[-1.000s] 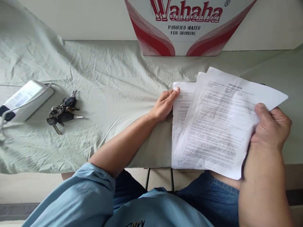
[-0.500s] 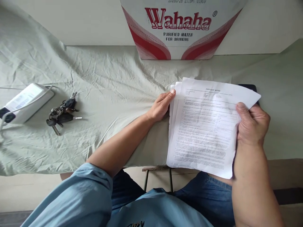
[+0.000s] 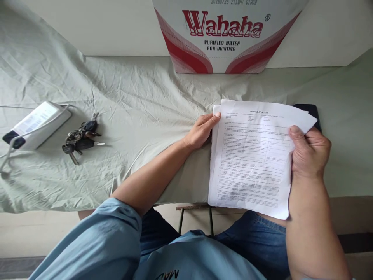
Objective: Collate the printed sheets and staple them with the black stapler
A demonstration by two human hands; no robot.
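Between my two hands I hold a small stack of printed paper sheets [image 3: 247,159], the top one headed "OVERLEAF NOTES". My left hand [image 3: 202,130] pinches the upper left edge, its thumb on top and the fingers hidden below. On the upper right edge, my right hand [image 3: 311,149] grips the sheets with the thumb pressed on the printed side. The sheets are fanned slightly, with edges showing at the left and at the top right corner. A dark flat object [image 3: 310,112] lies partly hidden behind the papers' top right corner.
A bunch of keys [image 3: 83,138] lies on the pale green cloth [image 3: 145,101] to the left. Beyond it sits a white device [image 3: 37,124] with a cable. A white and red Wahaha carton [image 3: 224,58] stands at the back. Below the table edge a stool [image 3: 194,208] shows.
The sheets have drawn closer together, with less of the lower ones showing at the left and more at the top right. Both hands keep their hold. The view has shifted slightly.
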